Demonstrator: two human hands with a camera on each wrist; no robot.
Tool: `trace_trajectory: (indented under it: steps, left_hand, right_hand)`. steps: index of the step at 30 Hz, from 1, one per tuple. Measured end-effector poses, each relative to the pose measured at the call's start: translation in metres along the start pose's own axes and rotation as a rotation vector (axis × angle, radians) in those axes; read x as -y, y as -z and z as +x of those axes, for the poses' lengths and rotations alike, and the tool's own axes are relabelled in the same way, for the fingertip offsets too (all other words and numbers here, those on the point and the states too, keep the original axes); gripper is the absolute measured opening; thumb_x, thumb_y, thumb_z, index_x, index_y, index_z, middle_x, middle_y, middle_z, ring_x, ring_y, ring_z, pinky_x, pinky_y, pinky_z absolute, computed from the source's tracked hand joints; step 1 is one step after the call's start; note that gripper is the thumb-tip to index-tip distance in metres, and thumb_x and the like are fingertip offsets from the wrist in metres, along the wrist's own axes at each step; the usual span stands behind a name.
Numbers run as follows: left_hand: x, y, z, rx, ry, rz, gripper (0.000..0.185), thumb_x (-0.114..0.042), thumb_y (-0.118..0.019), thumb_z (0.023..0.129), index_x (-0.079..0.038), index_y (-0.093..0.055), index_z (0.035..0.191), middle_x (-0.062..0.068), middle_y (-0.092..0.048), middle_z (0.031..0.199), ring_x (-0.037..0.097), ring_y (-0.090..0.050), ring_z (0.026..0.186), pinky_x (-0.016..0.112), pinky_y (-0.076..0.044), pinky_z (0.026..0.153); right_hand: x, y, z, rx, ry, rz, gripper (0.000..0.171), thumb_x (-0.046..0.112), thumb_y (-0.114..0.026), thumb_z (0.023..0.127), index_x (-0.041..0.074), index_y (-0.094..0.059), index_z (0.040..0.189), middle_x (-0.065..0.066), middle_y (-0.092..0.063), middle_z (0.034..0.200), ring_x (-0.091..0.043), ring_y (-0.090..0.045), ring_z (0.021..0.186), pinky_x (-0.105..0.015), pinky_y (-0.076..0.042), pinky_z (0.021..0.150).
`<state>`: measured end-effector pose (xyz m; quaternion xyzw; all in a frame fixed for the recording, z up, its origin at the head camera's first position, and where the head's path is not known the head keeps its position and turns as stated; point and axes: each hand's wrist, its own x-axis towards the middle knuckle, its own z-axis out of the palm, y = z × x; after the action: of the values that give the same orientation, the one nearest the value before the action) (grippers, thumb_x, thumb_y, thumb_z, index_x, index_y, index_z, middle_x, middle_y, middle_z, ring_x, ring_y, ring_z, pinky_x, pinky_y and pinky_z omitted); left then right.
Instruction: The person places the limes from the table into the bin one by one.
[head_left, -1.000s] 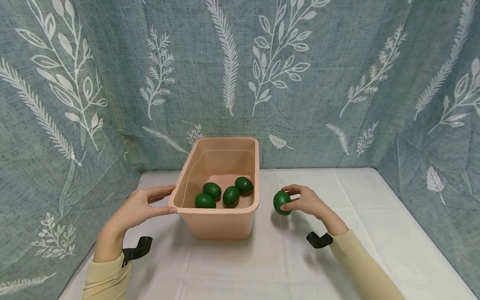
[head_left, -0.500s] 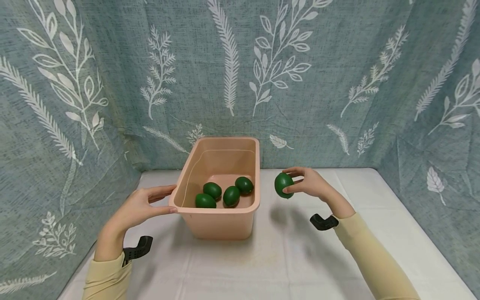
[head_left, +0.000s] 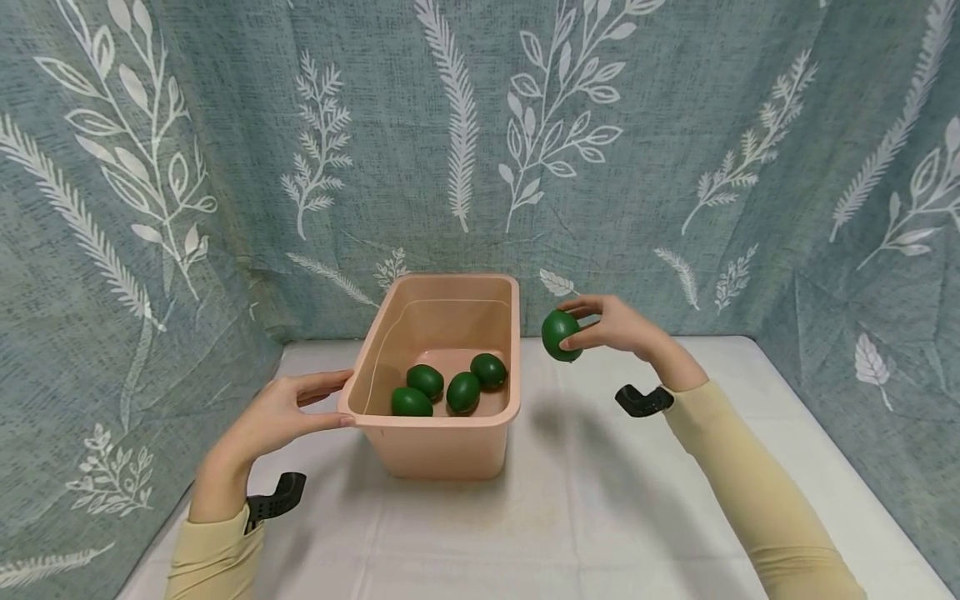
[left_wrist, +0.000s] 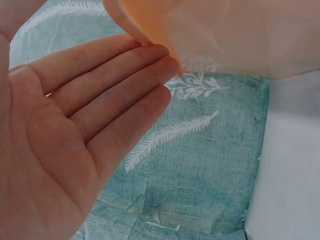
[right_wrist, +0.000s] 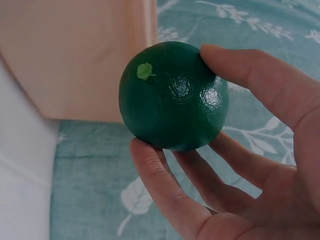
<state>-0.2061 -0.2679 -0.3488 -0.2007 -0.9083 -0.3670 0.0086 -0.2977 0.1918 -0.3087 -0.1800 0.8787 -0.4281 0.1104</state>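
A pink plastic tub [head_left: 435, 419] stands on the white table with several green limes [head_left: 462, 392] lying in its bottom. My right hand [head_left: 600, 327] holds another green lime [head_left: 562, 335] in the air just right of the tub's far right corner, above rim height. In the right wrist view the fingers and thumb of the right hand [right_wrist: 240, 165] curl around the lime [right_wrist: 172, 95], with the tub wall [right_wrist: 85, 55] behind it. My left hand [head_left: 288, 408] rests against the tub's near left corner. Its fingers [left_wrist: 115, 85] lie straight, their tips touching the tub rim [left_wrist: 150, 30].
The white tablecloth [head_left: 570, 500] spreads in front of and right of the tub. A teal leaf-print curtain [head_left: 675, 167] closes off the back and both sides. Black camera mounts sit on the left wrist [head_left: 273, 497] and the right wrist [head_left: 641, 400].
My right hand has lifted the lime off the table, up and a little back, to beside the tub's far right corner. The left hand and the tub have not moved.
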Motion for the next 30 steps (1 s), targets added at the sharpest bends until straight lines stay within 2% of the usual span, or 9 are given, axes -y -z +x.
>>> trace_trajectory:
  steps: [4,14,20,30]
  left_hand:
    - [0.0,0.0,0.0,0.001,0.0,-0.002,0.063,-0.038,-0.074,0.081,-0.015,-0.054,0.136,0.007,-0.057,0.134,0.033,-0.051,0.126,0.045,-0.047,0.101]
    - [-0.001,0.0,-0.001,-0.008,0.003,0.009,0.063,-0.039,-0.075,0.08,-0.015,-0.055,0.135,0.006,-0.057,0.133,0.032,-0.052,0.125,0.045,-0.048,0.101]
    - [-0.001,-0.001,-0.001,-0.009,0.003,0.012,0.063,-0.039,-0.075,0.08,-0.015,-0.055,0.135,0.006,-0.057,0.134,0.032,-0.052,0.125,0.044,-0.048,0.101]
    - [0.001,0.0,0.0,-0.001,0.017,-0.001,0.065,-0.041,-0.075,0.08,-0.015,-0.054,0.136,0.007,-0.056,0.135,0.033,-0.051,0.126,0.046,-0.047,0.101]
  right_hand:
    - [0.013,0.002,0.008,0.013,0.008,0.005,0.064,0.024,-0.077,0.079,0.014,-0.05,0.137,-0.017,-0.048,0.138,-0.03,-0.058,0.113,-0.045,-0.055,0.09]
    - [0.039,-0.003,0.028,0.07,-0.006,0.016,0.063,0.026,-0.079,0.077,0.02,-0.053,0.134,-0.011,-0.05,0.136,-0.025,-0.063,0.106,-0.035,-0.058,0.087]
    - [0.055,-0.01,0.042,0.124,-0.007,0.031,0.064,0.022,-0.078,0.079,0.017,-0.051,0.137,-0.011,-0.049,0.139,-0.024,-0.063,0.108,-0.033,-0.058,0.088]
    - [0.073,-0.027,0.069,0.171,-0.021,0.067,0.064,0.02,-0.077,0.08,0.016,-0.049,0.138,-0.011,-0.046,0.143,-0.024,-0.058,0.116,-0.037,-0.056,0.091]
